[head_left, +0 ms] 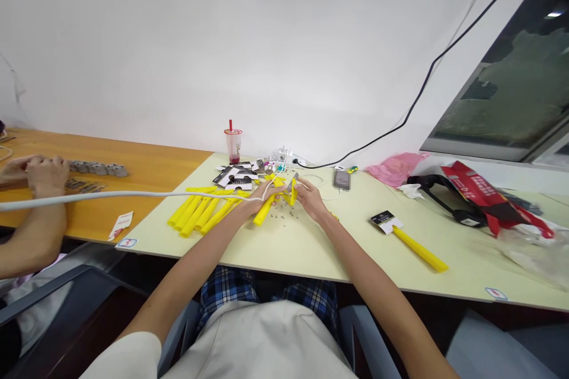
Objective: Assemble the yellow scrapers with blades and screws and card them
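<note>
Work appeared partway: left grip (269, 190) held a yellow handle (263, 215), right grip (310, 196) a yellow piece (293, 194); one carded tool (413, 244) lay right of that handle, uncarded tubes (200, 214) to its left.

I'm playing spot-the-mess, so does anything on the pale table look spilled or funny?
Yes: small metal bits lie scattered beside the held yellow handle, looking spilled because they aren't gathered together. The pink bag near the wall looks crumpled too.
</note>
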`<act>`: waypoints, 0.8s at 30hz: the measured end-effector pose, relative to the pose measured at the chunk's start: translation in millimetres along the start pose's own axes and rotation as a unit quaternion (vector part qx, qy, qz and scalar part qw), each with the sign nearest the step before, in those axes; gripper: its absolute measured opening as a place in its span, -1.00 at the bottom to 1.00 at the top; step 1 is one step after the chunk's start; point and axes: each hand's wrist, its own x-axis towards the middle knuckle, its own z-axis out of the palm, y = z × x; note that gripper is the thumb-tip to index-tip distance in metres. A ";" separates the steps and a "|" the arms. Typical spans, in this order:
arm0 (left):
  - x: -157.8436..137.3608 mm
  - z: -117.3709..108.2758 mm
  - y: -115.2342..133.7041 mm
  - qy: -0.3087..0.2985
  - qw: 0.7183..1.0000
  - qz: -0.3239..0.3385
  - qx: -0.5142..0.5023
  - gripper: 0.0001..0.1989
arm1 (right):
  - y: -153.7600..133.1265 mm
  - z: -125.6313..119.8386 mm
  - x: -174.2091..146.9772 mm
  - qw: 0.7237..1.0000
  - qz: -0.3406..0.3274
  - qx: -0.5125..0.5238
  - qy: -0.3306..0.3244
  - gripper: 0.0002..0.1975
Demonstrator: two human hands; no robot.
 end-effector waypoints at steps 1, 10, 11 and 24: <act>-0.5 0.3 -1.0 -0.011 1.000 -0.001 0.014 -0.59 | 0.1 0.8 -0.3 1.000 -0.003 -0.003 -0.003 -0.78; 6.2 -1.9 -5.0 -0.019 0.996 0.005 0.090 -0.66 | -2.2 2.0 -2.6 1.000 -0.018 -0.014 -0.004 -0.75; 6.7 -1.7 -5.1 -0.016 0.995 0.005 0.094 -0.66 | -3.0 1.9 -2.9 1.000 -0.020 -0.015 -0.003 -0.70; 2.2 3.7 -2.7 -0.070 0.989 -0.046 0.119 -0.65 | -28.4 -17.8 0.7 0.998 0.011 -0.053 0.026 -0.56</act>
